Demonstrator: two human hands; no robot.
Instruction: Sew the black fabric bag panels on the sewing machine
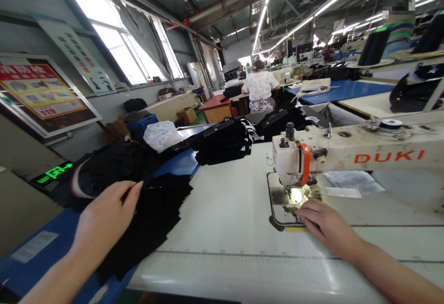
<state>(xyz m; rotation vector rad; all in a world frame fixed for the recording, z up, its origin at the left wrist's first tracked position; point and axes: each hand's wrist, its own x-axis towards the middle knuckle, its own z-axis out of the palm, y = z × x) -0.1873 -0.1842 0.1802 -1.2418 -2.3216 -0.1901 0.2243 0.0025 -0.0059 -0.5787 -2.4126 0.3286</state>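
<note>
My left hand (107,214) is at the left, over a stack of black fabric pieces (156,216) with jagged edges. Its thumb and fingers are closed on black fabric. My right hand (326,223) rests by the needle plate (277,197) of a white sewing machine (333,149) marked DUKI. The fingertips of that hand are pressed together near the lit needle area; whatever is between them, if anything, is too small to make out. No fabric shows under the presser foot.
Black bag pieces with white strips (225,139) lie at the table's back edge. Behind my left hand are a heap of black cloth (114,165) and a white plastic bag (161,136). A ruler strip (243,254) runs along the front. A co-worker (260,89) is farther ahead.
</note>
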